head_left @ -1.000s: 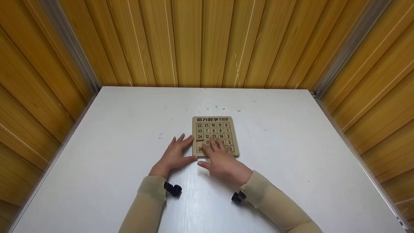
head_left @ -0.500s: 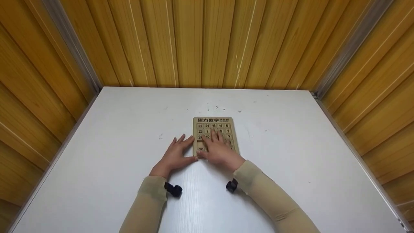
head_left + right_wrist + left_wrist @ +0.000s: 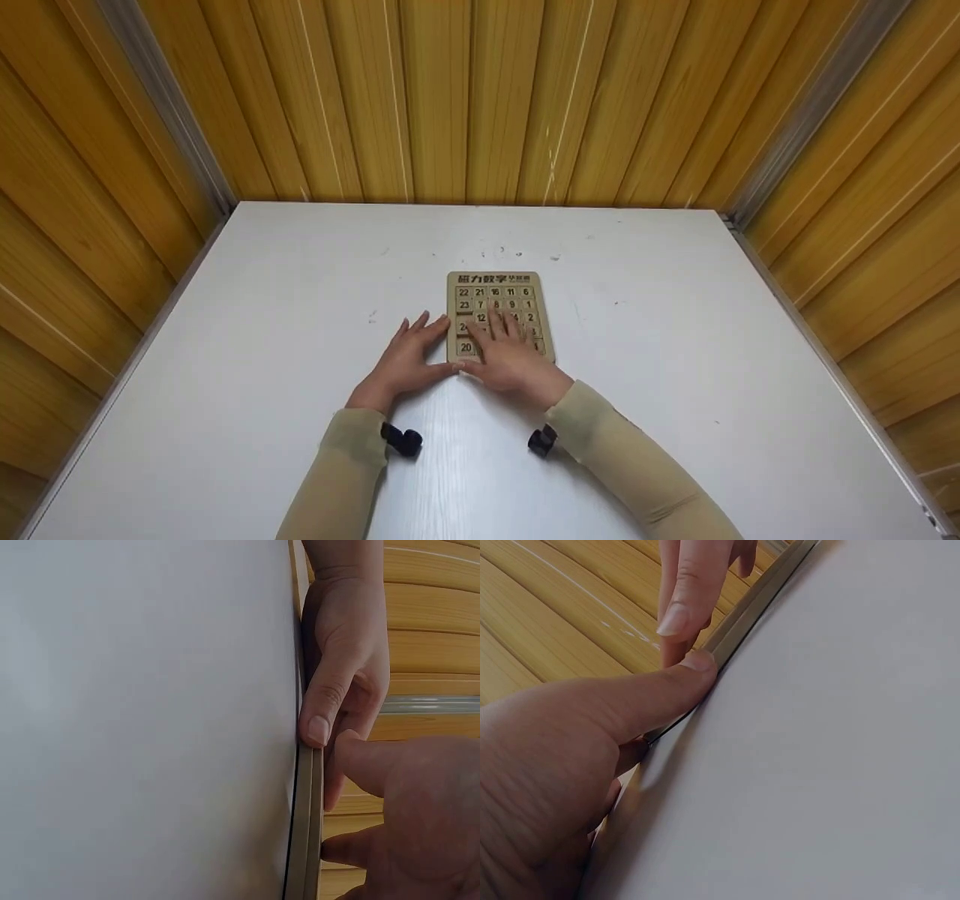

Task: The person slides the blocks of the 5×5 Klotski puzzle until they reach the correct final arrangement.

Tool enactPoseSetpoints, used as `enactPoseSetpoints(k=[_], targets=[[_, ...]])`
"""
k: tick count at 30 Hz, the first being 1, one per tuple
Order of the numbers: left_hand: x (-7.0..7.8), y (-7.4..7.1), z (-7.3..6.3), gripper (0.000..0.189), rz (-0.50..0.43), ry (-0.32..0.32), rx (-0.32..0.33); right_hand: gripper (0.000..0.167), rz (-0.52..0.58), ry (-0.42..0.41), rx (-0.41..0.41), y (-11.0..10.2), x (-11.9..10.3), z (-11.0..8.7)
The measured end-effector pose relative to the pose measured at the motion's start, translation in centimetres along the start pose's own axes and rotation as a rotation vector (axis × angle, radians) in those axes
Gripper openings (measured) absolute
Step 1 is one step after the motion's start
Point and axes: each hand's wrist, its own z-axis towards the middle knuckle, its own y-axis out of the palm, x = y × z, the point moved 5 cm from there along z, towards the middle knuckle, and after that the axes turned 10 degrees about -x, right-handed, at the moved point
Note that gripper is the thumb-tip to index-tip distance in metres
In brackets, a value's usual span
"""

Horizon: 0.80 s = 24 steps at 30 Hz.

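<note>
A wooden number slide puzzle point(image 3: 452, 292) lies flat on the white table, its numbered tiles in a frame with a printed heading. My left hand point(image 3: 409, 360) braces its near-left corner, fingers spread at the left side and thumb at the near edge. Over the lower tiles my right hand point(image 3: 516, 364) lies with fingers extended and covers several numbers. Its index fingertip is at tile 24 point(image 3: 462, 328) in the left column, which has a dark gap above it. In the left wrist view, the left thumb point(image 3: 652, 694) presses the puzzle's edge point(image 3: 742, 619).
White table point(image 3: 240, 300) surrounds the puzzle, with small dark marks point(image 3: 518, 253) beyond it. Yellow wood-look panels point(image 3: 435, 97) wall in the back and both sides. Small black devices point(image 3: 405, 440) are strapped at both wrists.
My right hand reaches farther over the puzzle, then draws back slightly toward me. Tile 24 has slid nearer me into the former gap, leaving a gap above it. The left hand stays put.
</note>
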Motion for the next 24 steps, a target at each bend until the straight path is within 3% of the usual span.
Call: enactPoseSetpoints(k=[7,12,24], targets=[[0.1,-0.1,0.0,0.087,-0.004,0.019,0.001,0.082,-0.003,-0.007,-0.021,0.4,-0.1,-1.2],[0.2,-0.2,-0.1,0.087,0.006,0.022,0.009,0.080,0.033,-0.021,0.013,-0.4,-0.3,-1.3],[-0.1,0.0,0.0,0.085,-0.011,0.012,-0.011,0.084,0.020,0.066,0.043,-1.8,0.2,3.2]])
